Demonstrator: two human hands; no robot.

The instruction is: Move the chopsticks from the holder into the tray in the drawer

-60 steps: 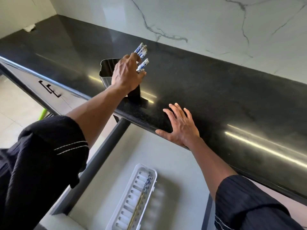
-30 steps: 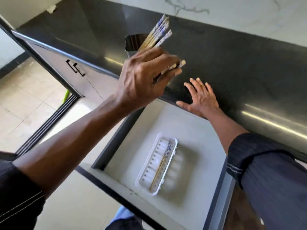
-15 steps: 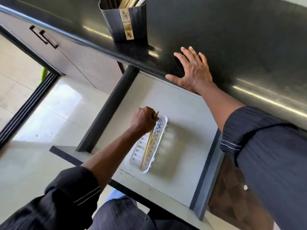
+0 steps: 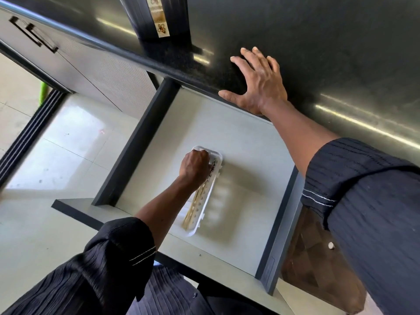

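Observation:
A white slotted tray point(image 4: 209, 202) lies on the floor of the open grey drawer point(image 4: 241, 142). Wooden chopsticks point(image 4: 193, 206) with blue-patterned tops lie lengthwise in the tray. My left hand point(image 4: 195, 167) is down at the tray's far end, fingers closed around the chopsticks' patterned tops. My right hand point(image 4: 259, 80) rests flat on the black countertop's front edge, fingers spread, holding nothing. The dark holder point(image 4: 159, 17) with a flowered label stands on the countertop at the top of the view; its opening is out of frame.
The black countertop point(image 4: 318, 53) overhangs the drawer's back. Dark drawer sides point(image 4: 136, 144) run left and right of the tray. A grey cabinet front with a black handle point(image 4: 34, 34) is at the upper left. Pale floor tiles lie at left.
My left hand lifted chopsticks out of the holder, carried them down into the drawer and now has them lying in the tray. The right hand stayed on the counter edge.

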